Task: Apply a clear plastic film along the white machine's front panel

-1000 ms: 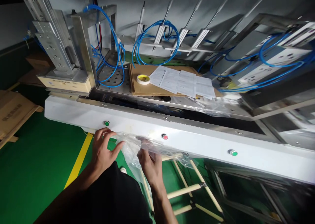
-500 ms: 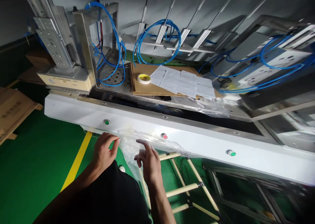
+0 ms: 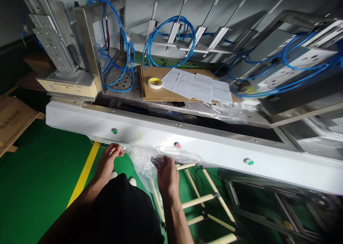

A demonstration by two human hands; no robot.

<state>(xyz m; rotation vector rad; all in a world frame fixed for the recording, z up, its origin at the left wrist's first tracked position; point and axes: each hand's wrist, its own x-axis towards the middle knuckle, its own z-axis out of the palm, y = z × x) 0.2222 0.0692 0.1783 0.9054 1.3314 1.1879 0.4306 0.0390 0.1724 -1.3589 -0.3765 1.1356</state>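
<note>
A clear plastic bag (image 3: 143,165) hangs crumpled between my hands, in front of the white panel (image 3: 211,149) of the machine. My left hand (image 3: 108,160) pinches its left edge between thumb and fingers. On the other side my right hand (image 3: 168,174) is closed on the bag, its fingers partly hidden behind the hand and the film. Part of the film stretches right, below the red button (image 3: 177,145). Left of that button sits a green button (image 3: 115,131), just above my left hand.
Behind the panel lie cardboard (image 3: 150,94), a tape roll (image 3: 155,83) and paper sheets (image 3: 198,85). Blue air hoses (image 3: 171,63) coil around metal cylinders. Below stands a cream tube frame (image 3: 198,203) on the green floor. A second green button (image 3: 249,162) is at right.
My right hand has closed on the film; its fingers were extended before. The bag between my hands has spread and shifted. The whole view has moved slightly.
</note>
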